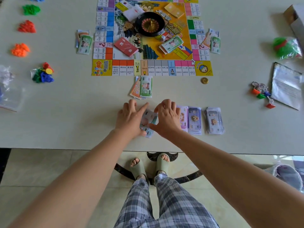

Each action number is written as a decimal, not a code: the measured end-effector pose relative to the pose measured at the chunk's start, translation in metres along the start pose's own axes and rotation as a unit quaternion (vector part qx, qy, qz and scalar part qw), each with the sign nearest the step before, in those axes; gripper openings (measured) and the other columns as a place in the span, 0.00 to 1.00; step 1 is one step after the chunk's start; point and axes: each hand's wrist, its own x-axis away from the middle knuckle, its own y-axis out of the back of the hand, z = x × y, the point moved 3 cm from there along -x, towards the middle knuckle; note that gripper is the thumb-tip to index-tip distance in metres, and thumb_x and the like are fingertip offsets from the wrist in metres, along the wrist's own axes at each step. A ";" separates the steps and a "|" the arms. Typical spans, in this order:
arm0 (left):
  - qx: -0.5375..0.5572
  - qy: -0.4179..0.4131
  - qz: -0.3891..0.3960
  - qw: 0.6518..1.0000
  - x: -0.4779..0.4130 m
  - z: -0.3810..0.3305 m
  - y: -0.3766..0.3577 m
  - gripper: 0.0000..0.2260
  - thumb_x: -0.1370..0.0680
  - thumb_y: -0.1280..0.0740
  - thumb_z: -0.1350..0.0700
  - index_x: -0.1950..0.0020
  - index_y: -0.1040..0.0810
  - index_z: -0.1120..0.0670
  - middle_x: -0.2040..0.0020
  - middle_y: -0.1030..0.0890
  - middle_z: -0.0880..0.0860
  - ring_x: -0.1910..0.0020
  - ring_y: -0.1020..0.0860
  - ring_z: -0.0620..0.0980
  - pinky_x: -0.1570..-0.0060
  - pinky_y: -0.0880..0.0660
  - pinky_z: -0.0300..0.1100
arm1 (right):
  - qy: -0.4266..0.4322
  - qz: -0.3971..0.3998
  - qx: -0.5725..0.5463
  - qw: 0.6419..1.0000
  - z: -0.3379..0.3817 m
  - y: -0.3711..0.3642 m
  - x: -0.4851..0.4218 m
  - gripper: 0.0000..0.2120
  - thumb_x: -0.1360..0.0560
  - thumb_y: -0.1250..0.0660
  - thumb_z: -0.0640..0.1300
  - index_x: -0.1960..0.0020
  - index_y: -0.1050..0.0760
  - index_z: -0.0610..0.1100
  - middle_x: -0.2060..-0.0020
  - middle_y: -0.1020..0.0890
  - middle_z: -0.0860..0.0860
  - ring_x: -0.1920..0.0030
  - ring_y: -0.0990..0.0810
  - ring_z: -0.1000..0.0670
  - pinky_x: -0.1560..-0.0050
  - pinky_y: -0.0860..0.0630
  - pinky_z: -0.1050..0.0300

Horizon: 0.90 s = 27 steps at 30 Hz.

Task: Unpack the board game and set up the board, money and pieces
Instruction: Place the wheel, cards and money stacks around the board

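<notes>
A pale tabletop [69,116] fills most of the view, with tiled floor below. At centre, near the table's front edge, a bundle of banknotes [148,120] is pinched between the left hand [130,117] and right hand [167,119], thumbs and fingers closed on its edges. Just right of it lie sorted purple note stacks [213,120].

Above, the board [148,66] lies unfolded at top centre, carrying a roulette wheel [150,24] and red card deck [125,46]. Player money piles [143,87] sit beside three of its sides. Coloured house piles [27,27] line the upper left.

Setup looks nearly done. The bank notes remain to be sorted, and the character tokens [261,94] at right and bagged pawns [43,72] at left are not yet on the board.
</notes>
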 end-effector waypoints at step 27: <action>0.659 0.153 -0.082 0.732 0.018 0.042 0.009 0.07 0.28 0.40 0.63 0.54 0.24 0.56 0.61 0.15 0.51 0.63 0.18 0.50 0.65 0.23 0.39 | 0.076 0.045 0.074 0.993 0.003 -0.008 0.009 0.43 0.31 0.34 0.68 0.25 0.43 0.47 0.24 0.47 0.46 0.28 0.45 0.43 0.29 0.45 0.45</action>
